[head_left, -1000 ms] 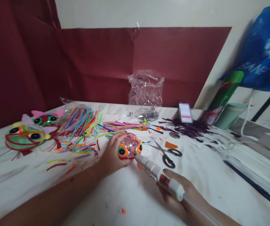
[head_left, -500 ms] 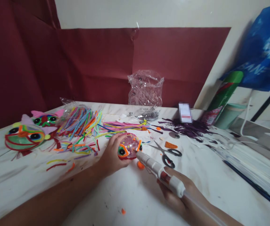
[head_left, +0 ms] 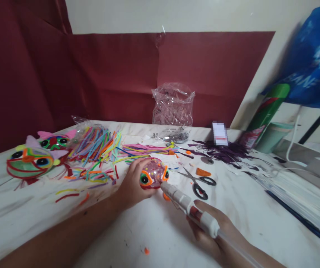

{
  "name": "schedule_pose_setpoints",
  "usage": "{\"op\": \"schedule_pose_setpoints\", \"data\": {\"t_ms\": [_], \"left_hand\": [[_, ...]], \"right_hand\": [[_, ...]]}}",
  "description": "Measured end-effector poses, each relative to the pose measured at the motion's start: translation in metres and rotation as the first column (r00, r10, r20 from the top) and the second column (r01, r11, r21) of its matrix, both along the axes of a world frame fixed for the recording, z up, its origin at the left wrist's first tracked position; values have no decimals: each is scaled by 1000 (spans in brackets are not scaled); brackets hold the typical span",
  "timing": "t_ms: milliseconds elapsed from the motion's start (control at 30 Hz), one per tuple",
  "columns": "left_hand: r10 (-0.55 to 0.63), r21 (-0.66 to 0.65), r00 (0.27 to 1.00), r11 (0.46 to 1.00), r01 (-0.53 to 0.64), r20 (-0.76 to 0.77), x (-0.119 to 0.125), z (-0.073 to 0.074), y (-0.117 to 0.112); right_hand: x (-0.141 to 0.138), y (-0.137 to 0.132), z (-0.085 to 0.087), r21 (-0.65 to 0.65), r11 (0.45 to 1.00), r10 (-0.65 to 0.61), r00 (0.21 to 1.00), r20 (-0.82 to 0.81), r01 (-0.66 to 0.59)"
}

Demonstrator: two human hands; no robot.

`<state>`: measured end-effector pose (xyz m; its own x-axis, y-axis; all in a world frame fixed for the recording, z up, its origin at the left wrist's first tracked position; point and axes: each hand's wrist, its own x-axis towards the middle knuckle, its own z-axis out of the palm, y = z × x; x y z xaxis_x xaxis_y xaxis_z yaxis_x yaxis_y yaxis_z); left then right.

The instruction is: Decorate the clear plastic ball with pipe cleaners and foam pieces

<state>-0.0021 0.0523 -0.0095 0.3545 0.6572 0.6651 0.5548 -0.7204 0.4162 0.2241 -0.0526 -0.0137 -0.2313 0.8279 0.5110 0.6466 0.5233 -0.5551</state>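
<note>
Over the table (head_left: 148, 230), our left hand (head_left: 132, 182) clasps the ball (head_left: 156, 175) from the side; our right hand (head_left: 224, 220) grips the glue gun (head_left: 180, 198), nozzle at the ball's front. If the glossy ball turns, glue could smear toward the eyes (head_left: 144, 180).

- One head view looks forward and down across the counter (head_left: 160, 227).
- Left hand (head_left: 133, 180) and right hand (head_left: 222, 217) sit near, wall (head_left: 176, 15) beyond.

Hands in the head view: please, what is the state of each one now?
Left hand: holding the decorated clear ball by its side.
Right hand: closed around the white glue gun.
</note>
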Motion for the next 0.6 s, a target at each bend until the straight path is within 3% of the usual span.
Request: {"op": "schedule_pose_setpoints", "data": {"t_ms": [200, 467, 600], "left_hand": [[-3, -2, 1000, 1000, 3, 3, 0, 0, 0], [8, -5, 1000, 1000, -8, -19, 0, 0, -2], [8, 12, 1000, 1000, -8, -9, 0, -2, -1]], "right_hand": [[-3, -5, 6, 30, 1000, -9, 999, 31, 9], [-4, 1, 7, -50, 998, -40, 997, -70, 36], [-4, 1, 6, -13, 999, -30, 999, -36, 30]]}}
